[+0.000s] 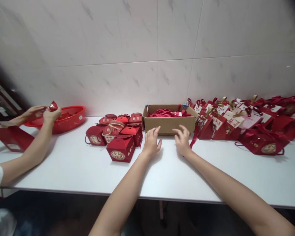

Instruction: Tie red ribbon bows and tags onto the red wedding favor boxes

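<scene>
My left hand (151,142) is over the white table in front of the cardboard box (169,126), fingers apart and holding nothing. Facing it, my right hand (182,139) is likewise open, with its fingers curved near the box's front wall. Inside the box lies a heap of dark red ribbons (167,112), and one ribbon end (194,139) hangs over the right side. Left of my left hand stands a red gift box (121,149) with a gold emblem, in front of several similar boxes.
Several red gift bags (217,126) with ribbon handles crowd the right side, with a red ribbon-tied box (264,142) before them. At left, a co-worker's hands (51,114) hold a shiny red wrapped item over a red basin (71,123). An open red box (16,137) sits near that arm.
</scene>
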Demonstrator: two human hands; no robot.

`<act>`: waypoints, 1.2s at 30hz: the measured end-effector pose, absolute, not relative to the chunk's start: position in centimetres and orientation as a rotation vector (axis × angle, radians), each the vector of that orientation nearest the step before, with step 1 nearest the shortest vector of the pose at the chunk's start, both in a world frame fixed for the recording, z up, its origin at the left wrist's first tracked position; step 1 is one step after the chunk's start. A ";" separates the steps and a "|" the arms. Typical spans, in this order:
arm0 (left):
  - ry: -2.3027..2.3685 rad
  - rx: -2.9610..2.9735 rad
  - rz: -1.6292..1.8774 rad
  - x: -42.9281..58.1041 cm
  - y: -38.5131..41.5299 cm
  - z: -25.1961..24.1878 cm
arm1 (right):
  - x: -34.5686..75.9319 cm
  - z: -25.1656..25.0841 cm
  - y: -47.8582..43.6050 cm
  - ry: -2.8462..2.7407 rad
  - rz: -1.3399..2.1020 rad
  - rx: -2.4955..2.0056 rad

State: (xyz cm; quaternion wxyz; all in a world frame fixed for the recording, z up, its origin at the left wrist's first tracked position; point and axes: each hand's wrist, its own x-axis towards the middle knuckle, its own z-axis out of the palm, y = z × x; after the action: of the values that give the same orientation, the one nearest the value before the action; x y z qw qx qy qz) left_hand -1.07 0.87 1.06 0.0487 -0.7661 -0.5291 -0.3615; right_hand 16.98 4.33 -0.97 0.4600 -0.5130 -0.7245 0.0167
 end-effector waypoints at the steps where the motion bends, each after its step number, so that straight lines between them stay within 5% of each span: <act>1: -1.647 -2.230 -1.103 -1.3 0.8 1.6 | 15.7 -1.6 4.3 -1.878 0.128 -1.252; 7: -1.986 -1.635 -1.105 -2.8 1.2 2.6 | 15.2 -3.4 3.3 -2.362 0.366 -0.960; 16: -2.184 -1.420 -0.924 -5.7 1.6 2.8 | 16.4 -2.1 2.5 -2.362 0.495 -0.971; 27: -1.866 -1.630 -1.243 -4.7 0.9 3.9 | 24.2 1.9 4.5 -2.071 0.427 -1.809; 36: -1.548 -1.659 -1.508 -4.0 0.1 4.7 | 25.7 1.9 4.5 -2.403 0.697 -1.693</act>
State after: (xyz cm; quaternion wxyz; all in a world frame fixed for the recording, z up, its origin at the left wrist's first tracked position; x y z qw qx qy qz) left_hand -3.97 0.07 4.70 0.2069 -0.5957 -0.5560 -0.5415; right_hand 25.73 4.53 1.94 0.0605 -0.5594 -0.7939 0.2303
